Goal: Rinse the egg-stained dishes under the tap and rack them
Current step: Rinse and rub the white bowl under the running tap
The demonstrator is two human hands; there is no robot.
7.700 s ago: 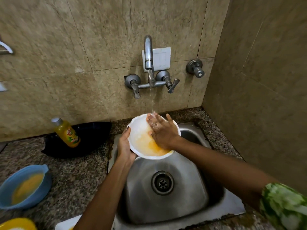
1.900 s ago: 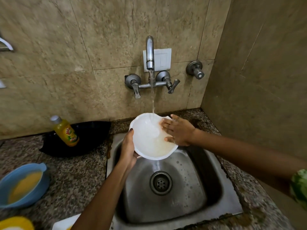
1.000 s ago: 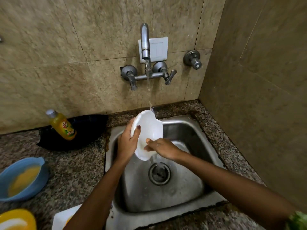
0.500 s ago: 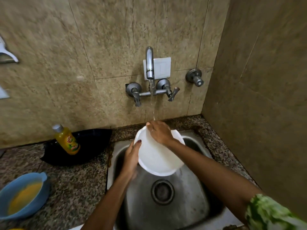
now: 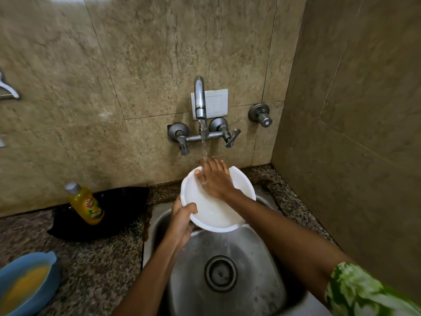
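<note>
A white bowl (image 5: 214, 213) is held tilted over the steel sink (image 5: 250, 252), under the running tap (image 5: 200, 99). My left hand (image 5: 182, 221) grips its near-left rim, thumb over the edge. My right hand (image 5: 214, 179) lies flat inside the bowl at its far rim, fingers straight, with the stream of water falling on them. The bowl's inside looks white, with no yellow stain showing. A blue bowl (image 5: 49, 264) with yellow egg in it sits on the counter at the lower left.
A yellow dish-soap bottle (image 5: 87, 205) stands on a black pan (image 5: 123, 208) left of the sink. The granite counter (image 5: 95, 267) runs left; tiled walls close the back and right. The sink drain (image 5: 220, 273) lies below the bowl.
The yellow egg stain seen earlier in the bowl is gone. After being turned on edge, the bowl faces up again, and my right hand has moved to its inner far rim under the stream.
</note>
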